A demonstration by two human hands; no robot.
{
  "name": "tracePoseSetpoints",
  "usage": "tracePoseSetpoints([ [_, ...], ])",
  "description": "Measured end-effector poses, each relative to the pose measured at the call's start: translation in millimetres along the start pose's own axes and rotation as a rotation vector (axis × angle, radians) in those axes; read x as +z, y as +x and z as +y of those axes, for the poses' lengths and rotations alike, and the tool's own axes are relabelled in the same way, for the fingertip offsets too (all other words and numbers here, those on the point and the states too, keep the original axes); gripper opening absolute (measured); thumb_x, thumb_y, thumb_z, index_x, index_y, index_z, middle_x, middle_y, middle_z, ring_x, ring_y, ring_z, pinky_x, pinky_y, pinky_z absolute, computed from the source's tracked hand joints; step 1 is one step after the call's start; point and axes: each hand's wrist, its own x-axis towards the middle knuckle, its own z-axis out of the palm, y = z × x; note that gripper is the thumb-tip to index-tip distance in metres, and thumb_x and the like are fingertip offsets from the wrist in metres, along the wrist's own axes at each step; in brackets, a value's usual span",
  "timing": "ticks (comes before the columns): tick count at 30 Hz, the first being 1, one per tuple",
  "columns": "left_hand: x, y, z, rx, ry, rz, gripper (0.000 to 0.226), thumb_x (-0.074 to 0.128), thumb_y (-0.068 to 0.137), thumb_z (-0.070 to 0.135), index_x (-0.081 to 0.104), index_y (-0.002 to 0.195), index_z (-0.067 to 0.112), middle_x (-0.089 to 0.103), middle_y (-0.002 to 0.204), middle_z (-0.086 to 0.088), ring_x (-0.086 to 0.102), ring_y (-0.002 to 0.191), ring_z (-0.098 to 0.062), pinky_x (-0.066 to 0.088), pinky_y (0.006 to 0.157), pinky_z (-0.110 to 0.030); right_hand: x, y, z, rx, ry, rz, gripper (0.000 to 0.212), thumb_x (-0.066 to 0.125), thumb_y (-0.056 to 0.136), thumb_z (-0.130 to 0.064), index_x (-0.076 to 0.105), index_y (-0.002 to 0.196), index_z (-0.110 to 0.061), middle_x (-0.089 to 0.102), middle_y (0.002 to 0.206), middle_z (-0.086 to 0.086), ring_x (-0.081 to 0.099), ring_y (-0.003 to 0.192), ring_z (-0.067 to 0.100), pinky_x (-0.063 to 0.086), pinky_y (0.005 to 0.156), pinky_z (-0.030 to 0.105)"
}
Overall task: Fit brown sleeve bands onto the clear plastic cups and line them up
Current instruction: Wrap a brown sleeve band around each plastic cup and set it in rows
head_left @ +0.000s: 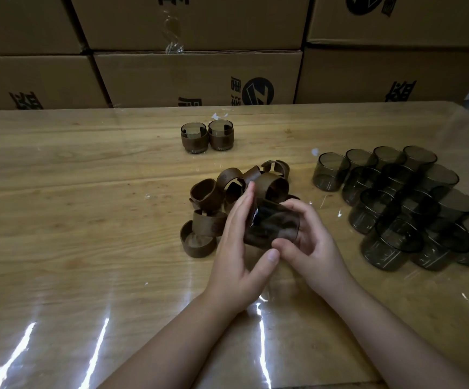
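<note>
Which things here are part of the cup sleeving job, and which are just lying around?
Job:
held cup
sleeve bands
bare cups
two sleeved cups

Lying about:
cardboard boxes
white scrap

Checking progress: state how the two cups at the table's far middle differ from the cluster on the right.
The far pair wears brown sleeve bands; the right cluster is bare. The far pair stands in a row; the right cluster is bunched several deep. Both are upright, smoky clear cups.
</note>
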Motion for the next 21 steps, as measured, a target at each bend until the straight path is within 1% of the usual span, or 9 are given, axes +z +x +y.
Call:
tracePoseSetpoints([
  [5,0,0,-1,0.034,0.024,-0.005,0.085,0.039,0.095,0.06,0.026,0.147,-0.006,0.025,0.158,-0.014,0.023,0.147,-0.022,0.025,0.118,-0.037,-1,0,6,-0.021,-0.09,0.046,0.049,0.07,0.073,-0.018,0.049,0.116,-0.029,0.067,0.1,-0.019,0.067,0.086,0.001,0.05,0.074,0.012],
  [7,0,0,-2,0.045,0.035,-0.014,0.079,0.045,0.095,0.051,0.026,0.146,-0.005,0.025,0.157,-0.015,0.023,0.147,-0.022,0.024,0.118,-0.035,-1,-1,9,-0.031,-0.096,0.08,0.048,0.07,0.072,-0.018,0.049,0.114,-0.03,0.067,0.1,-0.02,0.067,0.084,0.0,0.05,0.074,0.011],
  [9,0,0,-1,0.06,0.042,-0.018,0.073,0.05,0.092,0.04,0.026,0.146,-0.003,0.026,0.157,-0.015,0.024,0.147,-0.023,0.024,0.118,-0.036,1,-2,10,-0.032,-0.065,0.107,0.045,0.068,0.074,-0.018,0.049,0.114,-0.029,0.068,0.101,-0.019,0.067,0.088,-0.001,0.05,0.074,0.011],
  [11,1,0,0,0.096,0.057,-0.026,0.071,0.048,0.095,0.043,0.027,0.145,-0.002,0.028,0.156,-0.017,0.026,0.146,-0.024,0.025,0.118,-0.036,1,-1,11,-0.022,0.007,0.137,0.039,0.063,0.079,-0.018,0.048,0.114,-0.026,0.069,0.102,-0.021,0.067,0.093,-0.003,0.049,0.075,0.01],
  [13,2,0,1,0.121,0.076,-0.027,0.068,0.05,0.095,0.041,0.029,0.146,0.001,0.031,0.155,-0.016,0.028,0.145,-0.023,0.025,0.117,-0.035,1,0,10,-0.015,0.041,0.137,0.035,0.061,0.083,-0.024,0.047,0.115,-0.025,0.068,0.102,-0.026,0.065,0.096,-0.005,0.048,0.075,0.008],
  [14,3,0,1,0.126,0.08,-0.018,0.065,0.052,0.093,0.037,0.031,0.146,0.005,0.032,0.154,-0.015,0.029,0.145,-0.022,0.026,0.117,-0.036,1,1,9,-0.02,0.035,0.134,0.037,0.064,0.084,-0.034,0.047,0.115,-0.025,0.067,0.102,-0.028,0.064,0.096,-0.006,0.048,0.075,0.008],
  [16,3,0,1,0.13,0.078,0.026,0.06,0.054,0.089,0.03,0.035,0.142,0.01,0.037,0.15,-0.013,0.034,0.142,-0.022,0.031,0.115,-0.041,2,1,6,-0.02,0.008,0.133,0.056,0.065,0.077,-0.061,0.047,0.116,-0.024,0.066,0.102,-0.028,0.064,0.094,-0.007,0.047,0.075,0.007],
  [17,3,1,1,0.133,0.075,0.056,0.058,0.055,0.087,0.03,0.037,0.14,0.012,0.04,0.147,-0.013,0.036,0.14,-0.022,0.033,0.113,-0.043,2,0,5,-0.021,-0.01,0.121,0.063,0.061,0.075,-0.068,0.047,0.117,-0.024,0.066,0.103,-0.028,0.063,0.094,-0.008,0.048,0.074,0.007],
  [21,5,3,2,0.112,0.008,0.093,0.056,0.058,0.087,0.033,0.04,0.136,0.014,0.046,0.14,-0.013,0.043,0.134,-0.023,0.037,0.11,-0.042,3,-2,7,-0.004,-0.072,0.027,0.043,0.049,0.083,-0.053,0.053,0.115,-0.026,0.066,0.102,-0.017,0.063,0.087,-0.003,0.052,0.067,0.013],
])
